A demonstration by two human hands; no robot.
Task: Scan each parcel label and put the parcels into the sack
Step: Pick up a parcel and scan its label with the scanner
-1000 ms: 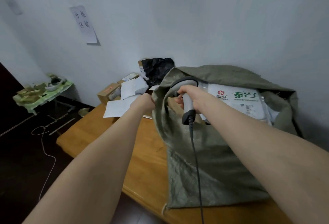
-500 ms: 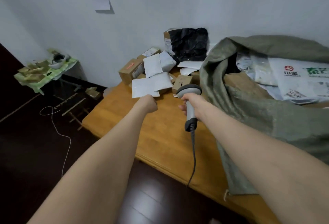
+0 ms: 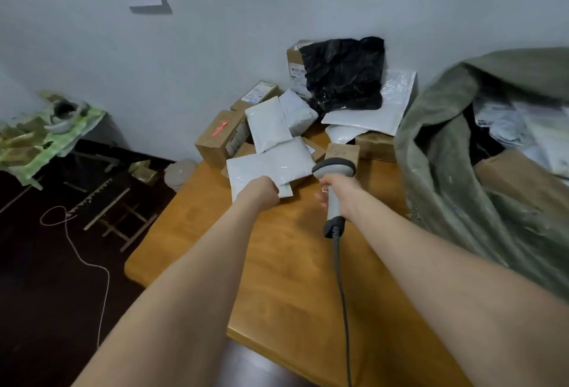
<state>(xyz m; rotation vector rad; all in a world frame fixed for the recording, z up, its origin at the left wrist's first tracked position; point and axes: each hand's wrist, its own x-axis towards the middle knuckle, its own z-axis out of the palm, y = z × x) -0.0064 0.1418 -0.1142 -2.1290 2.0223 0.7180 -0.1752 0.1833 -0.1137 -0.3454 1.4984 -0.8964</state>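
Your L hand (image 3: 260, 194): grip closed on near edge of front white mailer (image 3: 271, 165), which lies on pile at back of worktop (image 3: 277, 279). R hand (image 3: 341, 194): grip round scanner (image 3: 334, 171). The sack (image 3: 446, 155) at right holds several parcels (image 3: 505, 115), so job looks part done. Left to scan, approx: 5 white mailers, 5 cardboard boxes (image 3: 220, 137), 1 black bag (image 3: 345, 72). 1 sack, 1 scanner.
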